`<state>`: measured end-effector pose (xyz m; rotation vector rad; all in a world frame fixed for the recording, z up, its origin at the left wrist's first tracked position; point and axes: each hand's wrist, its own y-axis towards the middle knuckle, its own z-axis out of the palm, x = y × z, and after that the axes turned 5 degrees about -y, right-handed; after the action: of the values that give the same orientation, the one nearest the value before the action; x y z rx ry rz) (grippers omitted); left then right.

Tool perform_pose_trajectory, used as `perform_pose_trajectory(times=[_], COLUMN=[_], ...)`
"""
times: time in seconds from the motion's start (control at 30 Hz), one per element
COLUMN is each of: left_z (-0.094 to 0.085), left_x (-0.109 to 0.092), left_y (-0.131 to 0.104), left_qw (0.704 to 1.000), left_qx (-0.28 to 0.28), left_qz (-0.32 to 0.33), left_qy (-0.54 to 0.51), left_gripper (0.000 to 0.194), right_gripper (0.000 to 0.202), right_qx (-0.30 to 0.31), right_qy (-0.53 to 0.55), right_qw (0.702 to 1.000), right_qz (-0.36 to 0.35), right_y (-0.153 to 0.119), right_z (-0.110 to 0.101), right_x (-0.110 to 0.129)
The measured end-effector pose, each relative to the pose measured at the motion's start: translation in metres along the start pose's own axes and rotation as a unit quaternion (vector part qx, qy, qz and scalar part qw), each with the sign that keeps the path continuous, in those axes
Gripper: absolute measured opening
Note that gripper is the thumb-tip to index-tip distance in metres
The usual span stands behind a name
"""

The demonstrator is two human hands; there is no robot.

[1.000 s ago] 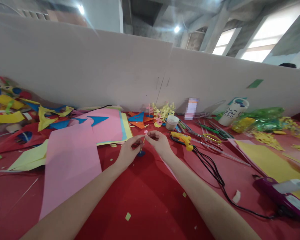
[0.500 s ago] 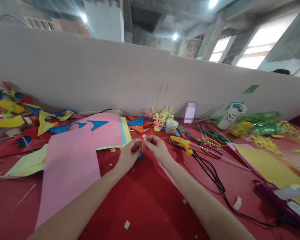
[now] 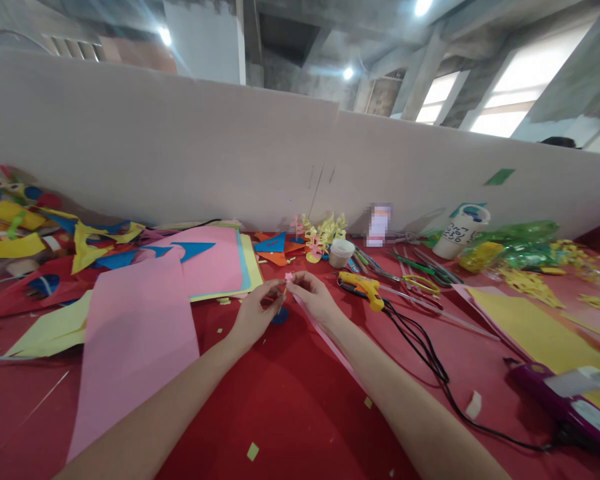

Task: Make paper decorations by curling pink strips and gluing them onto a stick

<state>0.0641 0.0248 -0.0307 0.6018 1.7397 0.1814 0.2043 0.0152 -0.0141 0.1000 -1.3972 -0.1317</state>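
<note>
My left hand (image 3: 256, 310) pinches a thin yellowish stick (image 3: 281, 301) standing over a blue disc (image 3: 280, 316). At the top of the stick is a small pink paper piece (image 3: 289, 276). My right hand (image 3: 312, 297) is closed, its fingertips pressed on the pink piece and on a long pink strip (image 3: 330, 341) that trails down under my right forearm. The fingertips of both hands nearly touch. Just behind them are small yellow and pink paper trees (image 3: 325, 233) and a white cup (image 3: 341, 253).
A yellow glue gun (image 3: 364, 288) with a black cable lies right of my hands, beside scissors and pens. Pink paper (image 3: 140, 347) spreads on the left. At the right are yellow sheets (image 3: 540, 327), a purple tool (image 3: 555, 400) and a white bucket (image 3: 456, 233).
The pink piece at the stick's top looks fuller, and more of the pink strip shows below my right hand. My hands have hardly moved; the view has shifted slightly.
</note>
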Motion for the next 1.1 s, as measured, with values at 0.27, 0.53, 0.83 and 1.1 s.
perform_pose_trajectory(times=[0.27, 0.53, 0.83, 1.1], left_z=[0.0, 0.0, -0.002, -0.001], left_x=[0.004, 0.003, 0.001, -0.004], left_y=[0.0, 0.0, 0.001, 0.002], left_qw=[1.0, 0.999, 0.999, 0.999], left_qx=[-0.004, -0.01, -0.007, 0.004], left_qz=[0.019, 0.024, 0.012, 0.007], left_qy=[0.017, 0.021, 0.03, 0.047], left_gripper=[0.026, 0.025, 0.022, 0.012], right_gripper=[0.031, 0.031, 0.026, 0.016], right_qx=[0.002, 0.037, 0.008, -0.093], right_qy=[-0.014, 0.031, -0.064, -0.186], right_qw=[1.0, 0.997, 0.998, 0.975], right_qz=[0.021, 0.066, -0.028, -0.076], right_y=[-0.003, -0.008, -0.003, -0.003], right_z=[-0.001, 0.001, 0.002, 0.007], right_x=[0.003, 0.007, -0.002, -0.005])
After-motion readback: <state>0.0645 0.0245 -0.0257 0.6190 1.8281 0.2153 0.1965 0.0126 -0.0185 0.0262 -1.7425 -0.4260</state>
